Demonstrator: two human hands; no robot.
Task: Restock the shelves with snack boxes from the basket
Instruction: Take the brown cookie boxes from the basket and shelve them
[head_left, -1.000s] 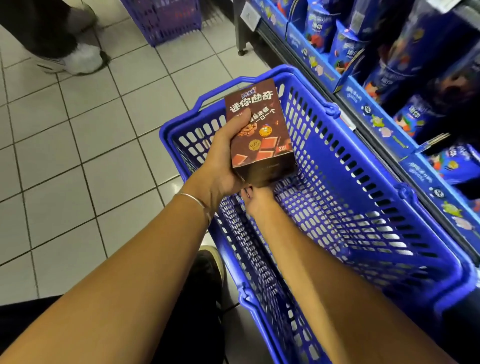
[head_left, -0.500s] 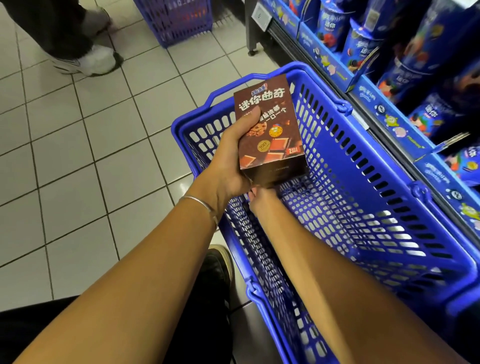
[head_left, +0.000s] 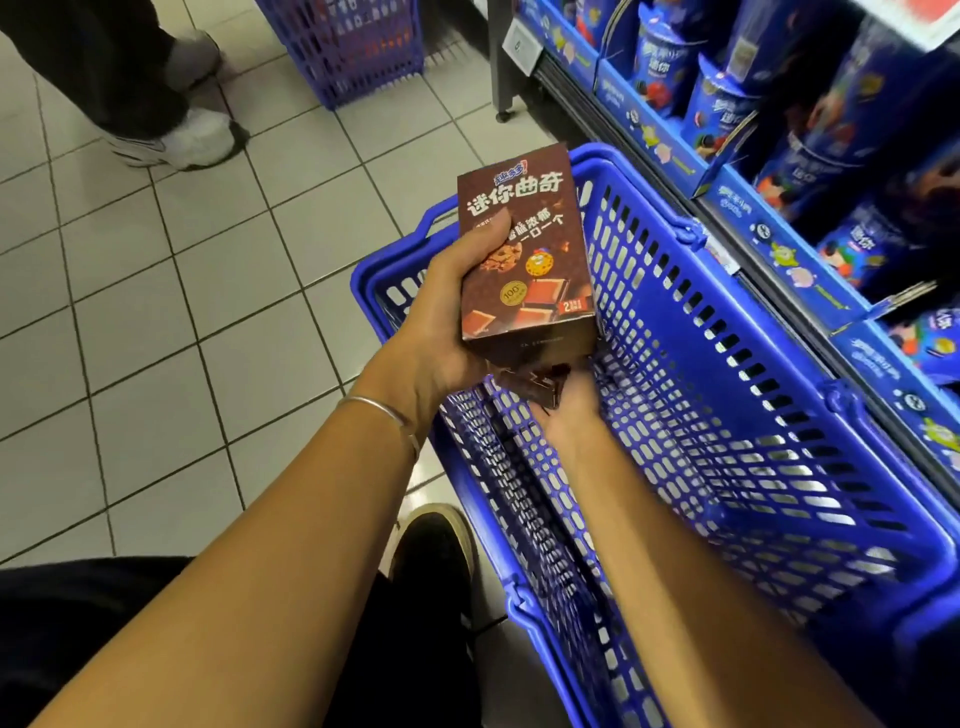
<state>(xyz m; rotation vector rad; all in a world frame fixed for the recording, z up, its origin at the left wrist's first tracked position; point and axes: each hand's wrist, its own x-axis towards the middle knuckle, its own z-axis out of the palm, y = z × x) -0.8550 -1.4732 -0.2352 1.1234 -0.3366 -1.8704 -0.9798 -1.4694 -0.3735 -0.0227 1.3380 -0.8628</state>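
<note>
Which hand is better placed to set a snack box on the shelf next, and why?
Left, probably. The left hand grips the brown cookie box, raised clear above the blue basket. The right hand is low inside the basket, partly hidden under that box, its grip unclear.

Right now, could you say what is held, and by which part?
Left hand holds the brown cardboard snack box by its lower left side; right hand: cannot tell.

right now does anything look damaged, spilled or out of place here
Nothing stands out. The brown snack box, gripped by the left hand over the blue basket, looks intact, with square corners. The right hand is under it, at a dark brown thing too blurred to judge.
</note>
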